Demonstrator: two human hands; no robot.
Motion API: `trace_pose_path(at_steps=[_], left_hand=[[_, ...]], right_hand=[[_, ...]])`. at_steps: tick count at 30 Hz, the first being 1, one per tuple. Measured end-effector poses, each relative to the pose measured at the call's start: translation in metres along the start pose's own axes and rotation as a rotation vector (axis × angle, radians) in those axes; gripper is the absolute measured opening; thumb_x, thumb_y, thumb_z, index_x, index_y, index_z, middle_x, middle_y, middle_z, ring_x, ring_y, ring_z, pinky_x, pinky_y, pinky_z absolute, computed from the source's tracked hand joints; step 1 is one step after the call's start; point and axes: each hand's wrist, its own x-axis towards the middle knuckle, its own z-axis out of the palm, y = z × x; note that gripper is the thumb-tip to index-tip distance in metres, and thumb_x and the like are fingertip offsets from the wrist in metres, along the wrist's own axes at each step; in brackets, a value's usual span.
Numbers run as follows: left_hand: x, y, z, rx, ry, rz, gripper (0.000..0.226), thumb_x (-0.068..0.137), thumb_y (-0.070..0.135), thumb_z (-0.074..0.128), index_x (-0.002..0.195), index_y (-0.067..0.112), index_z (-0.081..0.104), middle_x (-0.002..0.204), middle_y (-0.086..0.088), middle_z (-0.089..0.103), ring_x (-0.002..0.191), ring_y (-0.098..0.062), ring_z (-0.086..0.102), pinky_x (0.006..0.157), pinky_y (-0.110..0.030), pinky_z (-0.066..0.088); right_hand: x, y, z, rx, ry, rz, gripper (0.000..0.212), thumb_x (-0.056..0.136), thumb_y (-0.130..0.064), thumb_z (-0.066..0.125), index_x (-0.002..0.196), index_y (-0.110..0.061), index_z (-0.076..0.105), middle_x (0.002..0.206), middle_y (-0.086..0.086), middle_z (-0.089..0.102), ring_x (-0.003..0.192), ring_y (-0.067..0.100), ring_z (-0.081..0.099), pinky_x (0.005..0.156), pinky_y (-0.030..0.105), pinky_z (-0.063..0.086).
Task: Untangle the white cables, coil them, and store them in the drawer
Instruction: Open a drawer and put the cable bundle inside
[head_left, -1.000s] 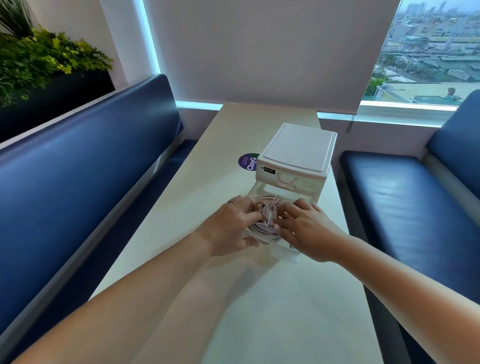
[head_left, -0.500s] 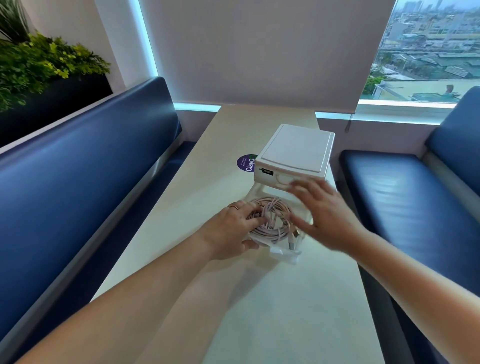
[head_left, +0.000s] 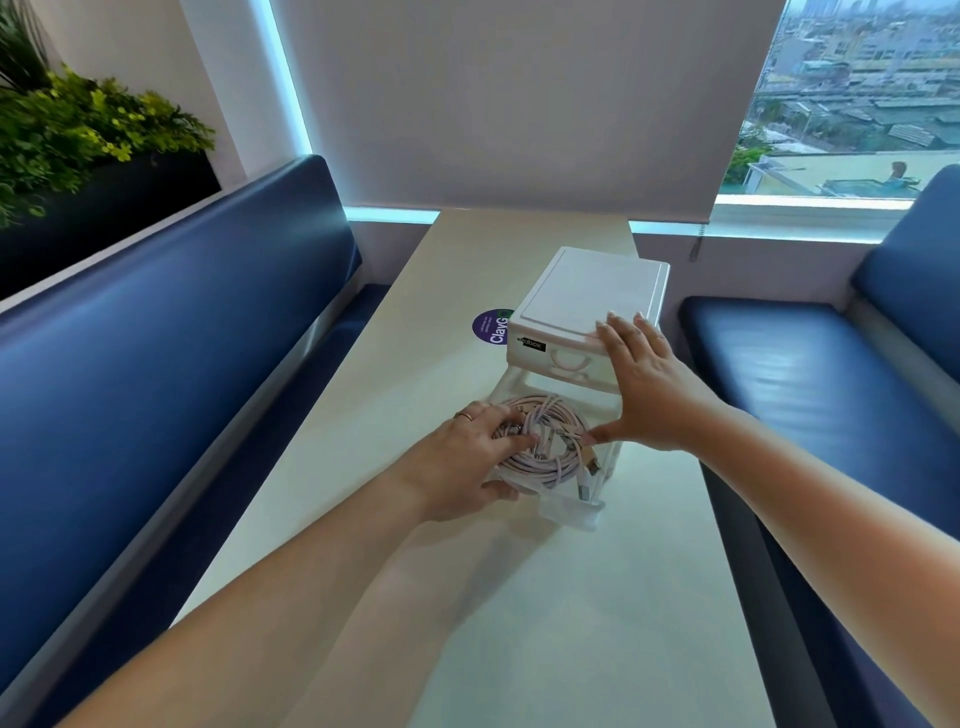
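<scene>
Coiled white cables (head_left: 553, 444) lie inside a clear drawer (head_left: 574, 512) pulled out toward me from a small white drawer box (head_left: 582, 291) on the table. My left hand (head_left: 467, 460) presses down on the left side of the coil with its fingers spread, the thumb against the drawer's near left wall. My right hand (head_left: 647, 384) lies flat with straight fingers on the front right corner of the box's top, its thumb stretched down to the drawer's right rim.
The pale table (head_left: 519, 597) runs between two blue benches (head_left: 156, 374), (head_left: 810, 374). A purple round sticker (head_left: 491, 326) lies left of the box. A window blind hangs behind the table's far end, and plants stand at upper left.
My right hand left the cables and rose onto the top of the drawer box. My left hand stayed on the coil in the drawer.
</scene>
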Motion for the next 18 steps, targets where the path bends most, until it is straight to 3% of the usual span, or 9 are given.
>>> trace_pose_path(at_steps=[7, 12, 18], left_hand=[[0.002, 0.0, -0.002, -0.015, -0.018, -0.013, 0.066, 0.087, 0.047, 0.067, 0.146, 0.029, 0.044, 0.15, 0.0, 0.032, 0.137, -0.02, 0.024, 0.114, -0.03, 0.025], [0.005, 0.002, -0.002, -0.013, -0.023, -0.024, 0.066, 0.087, 0.046, 0.067, 0.146, 0.03, 0.043, 0.15, 0.0, 0.032, 0.137, -0.022, 0.023, 0.114, -0.032, 0.026], [0.007, 0.002, -0.003, -0.03, -0.021, -0.024, 0.066, 0.086, 0.044, 0.069, 0.145, 0.029, 0.045, 0.15, 0.0, 0.034, 0.136, -0.022, 0.025, 0.113, -0.031, 0.025]], right_hand=[[0.004, -0.001, -0.007, 0.036, -0.113, 0.018, 0.143, 0.054, -0.071, 0.072, 0.15, -0.014, -0.017, 0.158, 0.003, -0.019, 0.143, 0.027, -0.025, 0.114, 0.038, -0.009], [0.004, -0.007, -0.009, -0.029, -0.143, 0.06, 0.151, 0.048, -0.071, 0.076, 0.149, -0.015, -0.02, 0.158, 0.003, -0.021, 0.143, 0.028, -0.023, 0.119, 0.046, 0.001], [0.009, -0.016, -0.013, -0.063, -0.203, 0.115, 0.157, 0.045, -0.067, 0.082, 0.146, -0.015, -0.026, 0.156, 0.004, -0.026, 0.142, 0.031, -0.026, 0.118, 0.052, 0.001]])
